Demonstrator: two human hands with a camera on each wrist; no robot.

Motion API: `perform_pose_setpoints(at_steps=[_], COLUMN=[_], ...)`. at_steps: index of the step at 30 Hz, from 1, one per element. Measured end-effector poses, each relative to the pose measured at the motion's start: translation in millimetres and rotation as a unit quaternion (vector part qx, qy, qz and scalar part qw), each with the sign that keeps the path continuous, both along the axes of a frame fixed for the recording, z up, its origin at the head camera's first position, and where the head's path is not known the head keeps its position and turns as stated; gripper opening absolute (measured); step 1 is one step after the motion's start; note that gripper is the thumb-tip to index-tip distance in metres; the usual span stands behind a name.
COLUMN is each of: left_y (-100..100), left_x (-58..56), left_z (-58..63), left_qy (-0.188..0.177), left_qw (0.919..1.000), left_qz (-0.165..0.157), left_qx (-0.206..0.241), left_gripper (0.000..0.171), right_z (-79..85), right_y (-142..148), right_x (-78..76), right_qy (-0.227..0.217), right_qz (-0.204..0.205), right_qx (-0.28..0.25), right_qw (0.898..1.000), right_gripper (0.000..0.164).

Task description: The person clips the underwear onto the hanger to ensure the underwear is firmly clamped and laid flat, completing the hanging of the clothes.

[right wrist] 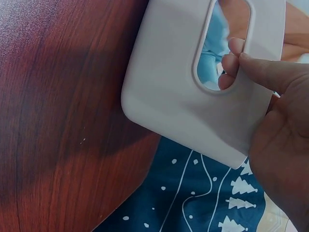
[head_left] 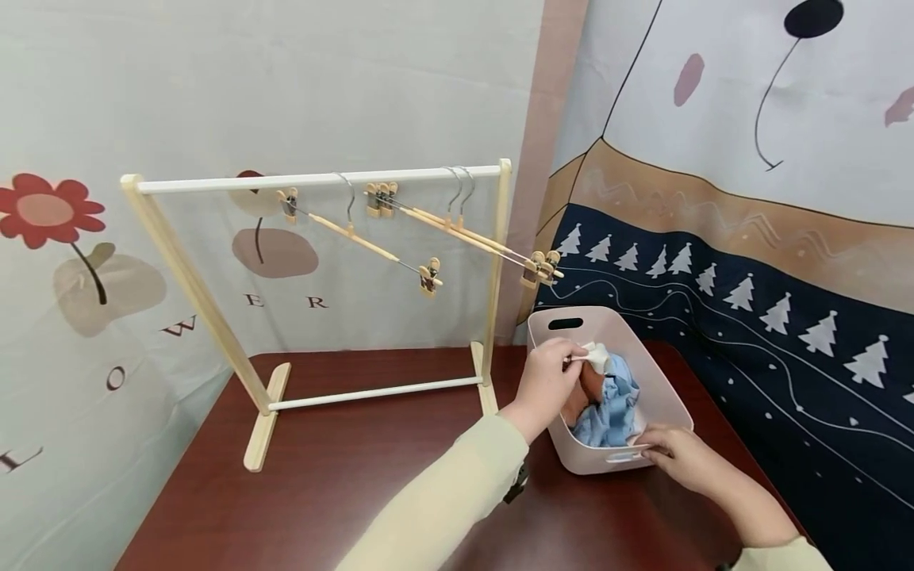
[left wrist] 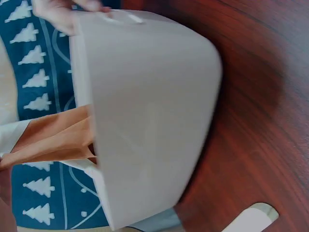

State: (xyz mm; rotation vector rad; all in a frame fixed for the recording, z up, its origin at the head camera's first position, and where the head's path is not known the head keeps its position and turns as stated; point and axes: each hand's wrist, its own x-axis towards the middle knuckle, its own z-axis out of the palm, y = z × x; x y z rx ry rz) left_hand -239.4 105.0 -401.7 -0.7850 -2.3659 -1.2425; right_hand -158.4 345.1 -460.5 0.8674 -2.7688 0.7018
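The left hand (head_left: 548, 382) pinches the white edge of a brown-and-white garment (head_left: 592, 382) above the pink bin (head_left: 660, 388). In the left wrist view, the brown fabric (left wrist: 60, 135) is stretched over the bin's rim, its lower part hidden inside. Crumpled light-blue clothing (head_left: 616, 404) lies in the bin beside it. At the bin's near end the right hand (head_left: 681, 456) grips the rim. In the right wrist view, fingertips (right wrist: 229, 65) show through the handle slot, while the thumb presses the outer wall.
A wooden rack (head_left: 321, 184) with a white top rail stands left of the bin on the dark red table (head_left: 400, 452). Several clip hangers (head_left: 364, 242) hang from it, some clips (head_left: 543, 268) jutting toward the bin. A patterned cloth backdrop (head_left: 721, 317) rises close behind and right.
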Motion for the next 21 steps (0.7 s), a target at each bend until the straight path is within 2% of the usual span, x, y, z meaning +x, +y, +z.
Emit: perform_pose_setpoints(at_steps=[4, 6, 8, 13, 15, 19, 21], left_y=[-9.6, -15.5, -21.3, -40.5, -49.7, -70.5, -82.0], left_x=[0.5, -0.5, -2.5, -9.0, -10.8, -11.6, -10.9], left_z=[10.4, 14.8, 19.4, 31.3, 34.4, 39.4, 41.5], left_qy=[-0.035, -0.045, -0.043, -0.035, -0.039, -0.045, -0.051], left_qw=[0.9953, 0.9894, 0.9850, 0.9795, 0.9773, 0.9718, 0.9685], left_qz=[0.000, -0.002, 0.006, 0.029, 0.029, 0.025, 0.020], left_qx=[0.090, 0.138, 0.167, 0.196, 0.206, 0.230, 0.243], left_gripper=[0.013, 0.013, 0.012, 0.012, 0.012, 0.010, 0.010], right_z=[-1.3, -0.8, 1.2, 6.4, 7.2, 6.4, 5.8], right_y=[1.1, 1.2, 2.3, 2.9, 2.3, 0.0, -1.0], right_x=[-0.2, 0.1, 0.5, 1.5, 2.0, 2.7, 2.5], right_qy=[0.015, 0.008, -0.010, -0.069, -0.088, -0.096, -0.083], right_qz=[0.009, 0.007, 0.003, -0.019, -0.027, -0.033, -0.029], right_qx=[-0.003, -0.002, 0.002, 0.011, 0.012, 0.011, 0.008], right_qw=[1.000, 1.000, 1.000, 0.997, 0.996, 0.995, 0.996], right_gripper=[0.023, 0.022, 0.020, 0.016, 0.015, 0.014, 0.015])
